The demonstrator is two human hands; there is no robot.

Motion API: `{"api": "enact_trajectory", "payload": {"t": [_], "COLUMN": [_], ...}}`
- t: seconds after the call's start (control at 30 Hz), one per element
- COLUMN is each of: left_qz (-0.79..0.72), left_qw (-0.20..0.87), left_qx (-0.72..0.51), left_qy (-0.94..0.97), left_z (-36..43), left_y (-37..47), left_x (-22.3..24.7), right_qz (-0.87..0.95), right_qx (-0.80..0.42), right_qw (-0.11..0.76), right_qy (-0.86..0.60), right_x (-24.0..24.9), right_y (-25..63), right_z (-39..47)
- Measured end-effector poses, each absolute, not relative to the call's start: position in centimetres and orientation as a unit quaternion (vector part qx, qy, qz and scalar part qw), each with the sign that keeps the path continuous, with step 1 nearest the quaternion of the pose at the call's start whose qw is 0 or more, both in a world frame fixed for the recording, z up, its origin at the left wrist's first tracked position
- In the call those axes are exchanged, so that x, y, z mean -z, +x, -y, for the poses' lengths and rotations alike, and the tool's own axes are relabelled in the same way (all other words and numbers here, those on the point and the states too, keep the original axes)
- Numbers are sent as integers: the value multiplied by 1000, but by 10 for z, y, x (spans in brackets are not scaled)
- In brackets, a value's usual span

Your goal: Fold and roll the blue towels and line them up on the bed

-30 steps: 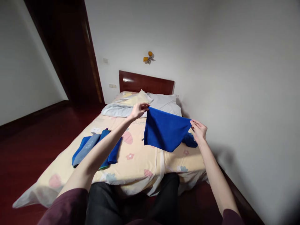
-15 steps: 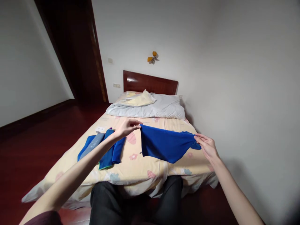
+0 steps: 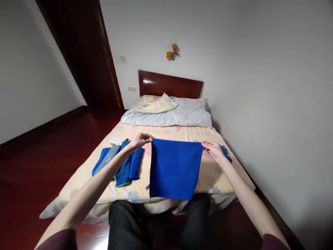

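Note:
A blue cloth [image 3: 175, 170] hangs spread between my two hands, its top edge nearly level and its lower edge over the near side of the bed. My left hand [image 3: 141, 140] pinches the upper left corner. At the upper right corner, the fingers of my right hand [image 3: 213, 150] are closed on it. Left of the cloth, several folded blue and grey cloths [image 3: 135, 165] lie side by side, partly hidden by my left forearm. Beyond my right hand sits a crumpled blue cloth [image 3: 226, 153], mostly covered by that hand.
The bed has a peach patterned sheet [image 3: 166, 132]. A grey-white pillow or quilt [image 3: 191, 113] with a pale yellow cloth [image 3: 161, 104] on it lies by the dark red headboard [image 3: 169, 84]. A white wall [image 3: 273, 104] stands close on the right. My knees touch the near edge.
The blue cloth has gone from sagging and bunched to hanging flat and squared. My right hand has moved left along it to a corner; the crumpled blue cloth behind is now apart from it.

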State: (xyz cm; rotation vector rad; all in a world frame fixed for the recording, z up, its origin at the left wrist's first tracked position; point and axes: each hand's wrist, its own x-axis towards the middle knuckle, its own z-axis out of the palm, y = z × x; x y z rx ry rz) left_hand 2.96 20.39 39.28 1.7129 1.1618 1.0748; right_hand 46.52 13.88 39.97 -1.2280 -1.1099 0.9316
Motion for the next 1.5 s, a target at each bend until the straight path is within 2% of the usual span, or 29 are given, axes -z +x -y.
{"api": "enact_trajectory", "payload": {"t": [0.1, 0.23, 0.43, 0.6, 0.77, 0.87, 0.97, 1.1, 1.37, 1.5], "left_qz": [-467, -487, -501, -560, -642, -666, -693, -709, -706, -717], "left_qw": [363, 263, 182, 186, 294, 359, 382, 406, 414, 413], "left_qx": [-463, -510, -515, -435, -279, -227, -222, -224, -247, -224], "left_qy": [660, 659, 671, 680, 650, 613, 570, 531, 519, 516], "left_z": [-241, -271, -241, -170, -92, -67, -64, -72, -38, -6], "left_y": [33, 34, 29, 30, 35, 38, 39, 37, 26, 17], "left_x": [-384, -378, -346, -248, -124, -82, -69, -70, -71, -70], "right_qz": [461, 482, 524, 549, 531, 495, 454, 396, 389, 380], "right_qx": [-401, -338, -271, -329, -390, -443, -455, -458, -446, -479], "right_qw": [584, 636, 648, 560, 455, 415, 454, 489, 419, 381], "right_qy": [-535, -499, -483, -525, -600, -622, -617, -628, -689, -694], "right_x": [-392, -387, -349, -255, -132, -81, -58, -54, -53, -53], "right_y": [452, 437, 434, 437, 427, 421, 418, 419, 430, 426], "right_z": [-182, -216, -206, -159, -92, -63, -55, -62, -35, -5]}}
